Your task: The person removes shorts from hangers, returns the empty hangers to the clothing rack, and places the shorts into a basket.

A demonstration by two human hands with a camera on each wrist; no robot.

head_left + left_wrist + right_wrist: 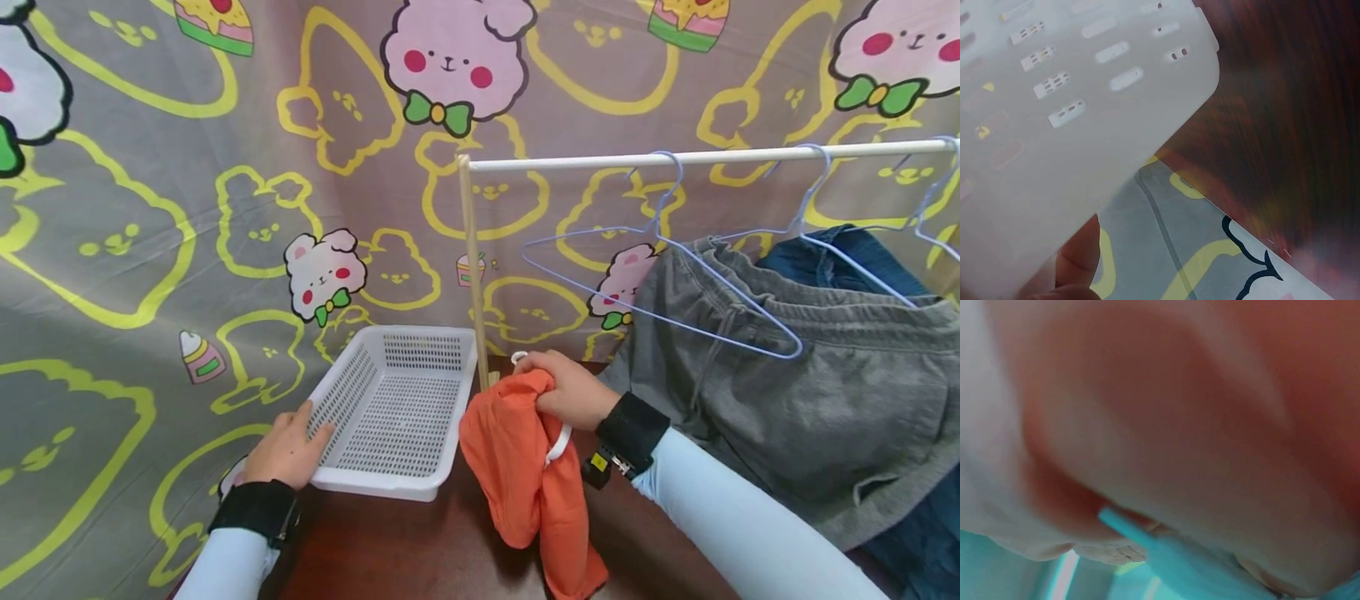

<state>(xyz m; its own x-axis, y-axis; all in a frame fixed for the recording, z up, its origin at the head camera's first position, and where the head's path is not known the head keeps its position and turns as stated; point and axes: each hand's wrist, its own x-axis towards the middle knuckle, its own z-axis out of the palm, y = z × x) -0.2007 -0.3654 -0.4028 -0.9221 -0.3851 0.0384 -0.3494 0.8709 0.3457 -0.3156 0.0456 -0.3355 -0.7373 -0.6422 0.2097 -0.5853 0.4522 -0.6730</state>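
My left hand (287, 448) grips the near left rim of a white perforated plastic basket (448, 446), thumb over the inside. In the left wrist view the basket's wall (1104, 156) fills the upper left, with fingers (1079, 256) at its edge. My right hand (573, 387) holds a bunched orange garment (502, 458), which hangs down over the table. A white cord or band (558, 443) shows on the garment below the fingers. In the right wrist view blurred orange cloth (1310, 394) shows close up. The basket holds nothing.
A rack with a wooden post (476, 275) and white rail (555, 164) stands behind the right hand. Blue hangers (660, 233) hang from it, with grey shorts (817, 375) and blue denim (862, 258) at the right. A cartoon-print curtain (187, 250) backs the dark wooden table (375, 550).
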